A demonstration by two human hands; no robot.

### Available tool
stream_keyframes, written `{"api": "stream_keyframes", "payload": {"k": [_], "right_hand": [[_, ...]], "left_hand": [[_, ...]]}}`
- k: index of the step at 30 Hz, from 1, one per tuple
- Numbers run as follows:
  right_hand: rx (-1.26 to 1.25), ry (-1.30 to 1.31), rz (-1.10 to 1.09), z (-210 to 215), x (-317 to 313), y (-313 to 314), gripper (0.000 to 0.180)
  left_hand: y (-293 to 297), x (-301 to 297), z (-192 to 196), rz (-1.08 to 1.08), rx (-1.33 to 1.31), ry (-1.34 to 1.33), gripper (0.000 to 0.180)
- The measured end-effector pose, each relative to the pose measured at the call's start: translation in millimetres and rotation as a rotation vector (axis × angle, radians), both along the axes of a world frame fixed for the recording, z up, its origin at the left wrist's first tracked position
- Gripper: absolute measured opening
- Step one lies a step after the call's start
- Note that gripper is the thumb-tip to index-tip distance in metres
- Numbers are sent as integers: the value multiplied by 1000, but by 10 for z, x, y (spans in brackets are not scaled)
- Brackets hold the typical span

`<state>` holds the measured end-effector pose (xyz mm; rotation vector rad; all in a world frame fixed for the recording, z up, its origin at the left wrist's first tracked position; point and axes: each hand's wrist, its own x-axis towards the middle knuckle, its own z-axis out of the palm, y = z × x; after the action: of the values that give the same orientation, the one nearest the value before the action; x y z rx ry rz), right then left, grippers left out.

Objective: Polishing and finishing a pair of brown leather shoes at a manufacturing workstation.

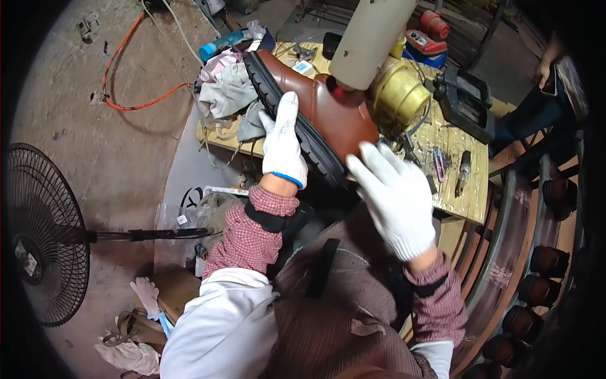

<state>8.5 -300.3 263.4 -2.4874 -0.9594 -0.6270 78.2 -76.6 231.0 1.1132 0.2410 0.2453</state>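
A pale yellow surface (454, 183) spreads beneath and to the right of the boot (309, 107). A black fan (47, 237) stands well to the boot's left and nearer to me; a rack (505, 252) with dark shoes (549, 260) is to its right, also nearer. A thick cream post (372, 41) slants down to the boot's opening. The boot, brown with a black treaded sole (315, 148), lies tilted over the near edge of the surface, its sole turned toward my left. My gloved right hand (394, 199) is loose and empty, its fingers spread just beside the boot's near end; whether they touch it, I can't tell. My gloved left hand (284, 142) lies along the sole, fingers extended; I can't tell how firmly it grips. A yellow tub (401, 95) sits just right of the boot, rumpled cloths (227, 95) to its left, and a pink cutter (439, 163) farther right.

I'd judge the boot moderately heavy: stiff at the sole, softer around the opening, its leather smooth enough to slip under gloves and easy to scuff. The ridged sole seems the surest hold, with a palm steadying the near end.
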Motion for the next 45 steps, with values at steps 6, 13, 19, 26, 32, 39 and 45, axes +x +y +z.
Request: {"api": "stream_keyframes", "payload": {"k": [6, 13, 19, 26, 32, 39, 45], "right_hand": [[-389, 146, -10, -79, -90, 330, 17], [-433, 843, 74, -743, -1028, -644, 22], [364, 795, -552, -980, -1680, -885, 17], [299, 811, -589, -1002, -1720, -965, 20], [145, 704, -433, -804, -1286, -816, 34], [91, 566, -258, -369, -1087, -531, 72], [189, 511, 182, -38, -1104, -588, 69]], "left_hand": [[-61, -322, 83, 29, 453, 107, 79], [331, 42, -62, 45, -227, 14, 74], [265, -174, -381, -79, -364, 2, 71], [258, -92, -839, -359, -693, 86, 76], [3, 153, -1006, -314, -581, -146, 59], [220, -308, -1094, -165, -415, -49, 78], [-175, -1141, -1006, -511, -431, 421, 101]]}}
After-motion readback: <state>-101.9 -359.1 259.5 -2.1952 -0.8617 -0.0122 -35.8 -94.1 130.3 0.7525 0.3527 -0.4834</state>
